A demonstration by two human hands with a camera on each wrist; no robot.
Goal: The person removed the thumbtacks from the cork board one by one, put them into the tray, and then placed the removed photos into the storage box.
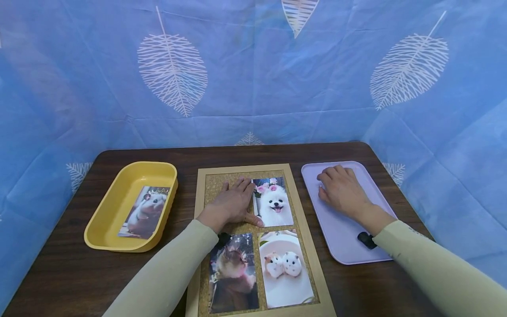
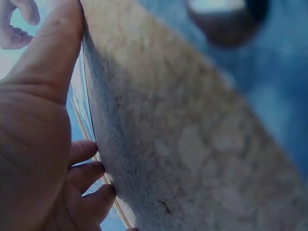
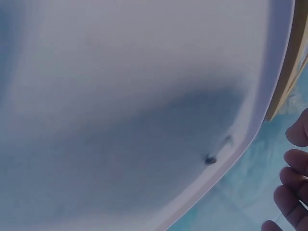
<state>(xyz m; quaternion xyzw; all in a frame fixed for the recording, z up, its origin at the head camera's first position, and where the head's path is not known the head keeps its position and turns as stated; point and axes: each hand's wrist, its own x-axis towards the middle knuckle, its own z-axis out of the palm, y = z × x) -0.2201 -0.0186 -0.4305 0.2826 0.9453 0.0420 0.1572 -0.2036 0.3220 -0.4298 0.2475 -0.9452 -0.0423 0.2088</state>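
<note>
My left hand [image 1: 233,203] lies spread on the cork board [image 1: 215,180], its thumb and fingers along the left edge of a white dog photo [image 1: 276,207]. Below it on the board are a photo of a furry animal in dark clothing [image 1: 233,275] and a photo of two hamsters [image 1: 287,268]. Over the lilac tray [image 1: 332,246] hovers my right hand [image 1: 342,190], fingers loosely bent, with nothing visible in them. The right wrist view shows a small dark object [image 3: 210,159], too blurred to name, by the tray's edge.
At the left, a yellow bin [image 1: 104,211] holds a photo of a crowned hamster [image 1: 145,211]. Everything stands on a dark wooden table [image 1: 186,154]. A blue cloth with white leaf prints [image 1: 277,88] hangs behind and at the sides.
</note>
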